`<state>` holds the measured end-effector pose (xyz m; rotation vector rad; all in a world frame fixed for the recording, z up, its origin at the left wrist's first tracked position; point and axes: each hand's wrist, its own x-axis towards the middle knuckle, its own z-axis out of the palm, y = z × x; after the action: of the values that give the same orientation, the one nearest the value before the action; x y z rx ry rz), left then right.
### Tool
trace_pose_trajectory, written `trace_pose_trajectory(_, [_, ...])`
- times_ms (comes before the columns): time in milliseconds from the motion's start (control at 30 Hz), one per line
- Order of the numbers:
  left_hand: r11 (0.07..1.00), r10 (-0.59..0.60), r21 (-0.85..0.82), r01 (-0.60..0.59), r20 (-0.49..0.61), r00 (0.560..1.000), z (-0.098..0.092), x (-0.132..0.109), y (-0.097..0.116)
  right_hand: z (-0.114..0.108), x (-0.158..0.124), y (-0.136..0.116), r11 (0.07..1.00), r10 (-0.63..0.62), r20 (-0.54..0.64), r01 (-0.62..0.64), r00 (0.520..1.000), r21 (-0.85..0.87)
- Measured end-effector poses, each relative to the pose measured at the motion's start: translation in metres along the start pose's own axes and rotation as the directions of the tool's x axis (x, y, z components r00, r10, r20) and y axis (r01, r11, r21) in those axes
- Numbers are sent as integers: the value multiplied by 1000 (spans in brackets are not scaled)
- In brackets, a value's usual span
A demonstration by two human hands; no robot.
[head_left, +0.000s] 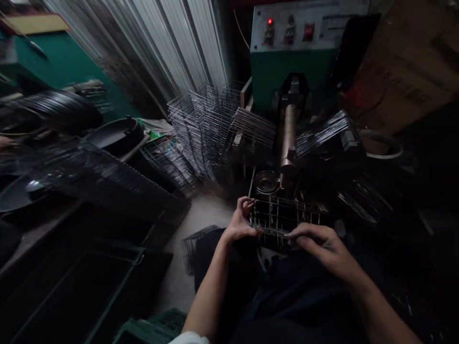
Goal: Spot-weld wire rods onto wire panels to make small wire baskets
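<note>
A small wire rack [275, 213] of crossed metal rods is held in front of my lap. My left hand [239, 224] grips its left end, thumb at the near edge and fingers curled round the far corner. With thumb and fingers pinched together, my right hand [317, 240] holds the near edge of the rack towards the right. Whether the rod in that pinch is loose or part of the rack, I cannot tell. Just beyond the rack, the copper-coloured arm [289, 136] of a green machine [294, 64] points down towards me, above a round metal part [267, 182].
Stacked wire panels [201, 129] stand left of the machine. Bundles of metal rods [253, 125] lie beside its arm, with more rods [324, 134] on the right. Black wire coils [60, 114] and dark pans [114, 136] are at left. A green crate [152, 329] sits low.
</note>
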<state>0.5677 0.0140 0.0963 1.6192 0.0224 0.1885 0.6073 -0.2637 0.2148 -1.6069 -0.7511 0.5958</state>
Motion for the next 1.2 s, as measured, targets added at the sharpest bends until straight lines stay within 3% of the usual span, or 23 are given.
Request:
trace_pose_trajectory(100, [994, 59, 83, -65, 71, 996, 33, 13, -6, 7, 16, 11, 925, -124, -2, 115, 992, -363])
trace_pose_trajectory(233, [955, 114, 269, -124, 51, 992, 58, 23, -7, 4, 23, 41, 677, -292, 54, 246, 955, -693])
trace_pose_trajectory(333, [919, 157, 363, -152, 17, 988, 65, 27, -4, 1, 20, 59, 481, -374, 105, 289, 922, -828])
trace_pose_trajectory(433, [897, 173, 417, -147, -24, 985, 70, 29, -3, 0, 17, 69, 383, -405, 129, 296, 905, -875])
trace_pose_trajectory(633, [903, 187, 407, -139, -80, 979, 83, 29, -7, 0, 16, 75, 362, -414, 92, 257, 906, -896])
trace_pose_trajectory(800, [913, 219, 375, -162, -114, 969, 88, 30, -7, -1, 17, 68, 474, -487, 43, 305, 872, -826])
trace_pose_trajectory(967, [910, 255, 368, -190, -134, 958, 86, 38, -10, -3, 26, 67, 604, -469, -42, 286, 882, -744])
trace_pose_trajectory(1200, [921, 263, 336, -197, -166, 950, 83, 52, -17, -8, 44, 67, 606, -493, -83, 274, 866, -747])
